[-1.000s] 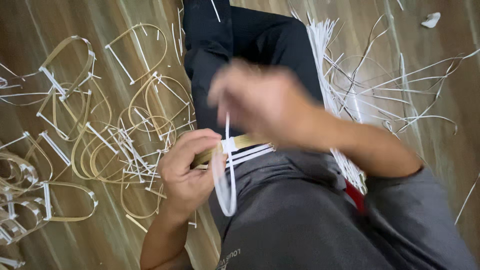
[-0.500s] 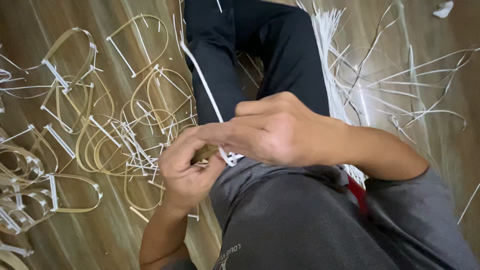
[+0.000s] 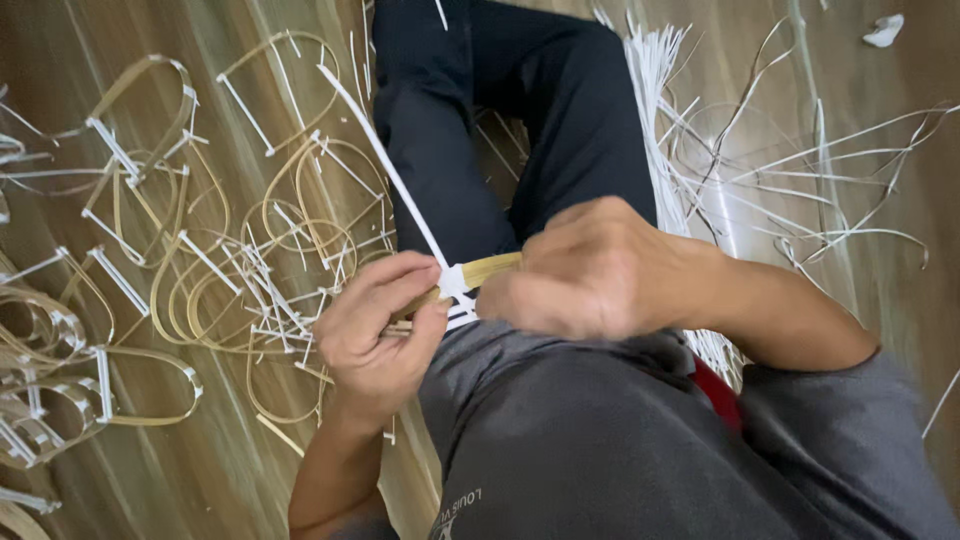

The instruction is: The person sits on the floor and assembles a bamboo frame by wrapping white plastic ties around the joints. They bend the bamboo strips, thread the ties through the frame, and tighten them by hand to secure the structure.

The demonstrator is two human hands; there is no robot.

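since half a second ago the right hand [image 3: 600, 268] has slid a little to the right, uncovering more of the tan bamboo strip [image 3: 487, 270], and the free end of the white strap [image 3: 385, 160] now runs straight up and to the left across the dark trouser leg [image 3: 440, 150]. the left hand [image 3: 375, 335] has barely moved. its thumb and fingers are pinched together on the strip just left of the white binding [image 3: 455, 290], where the strap wraps around it. the right hand's fingers are curled closed over the strip's other end, though what they grip underneath is hidden. both hands sit close together above the lap, at the hem of the grey shirt [image 3: 600, 450].

on the wooden floor [image 3: 180, 480] to the left lies a spread of finished bamboo loops [image 3: 290, 250] tied with white straps, some overlapping. to the right lies a loose bundle of white straps [image 3: 660, 90], with more scattered beyond. no box, basket or tray shows; everything lies straight on the floor.
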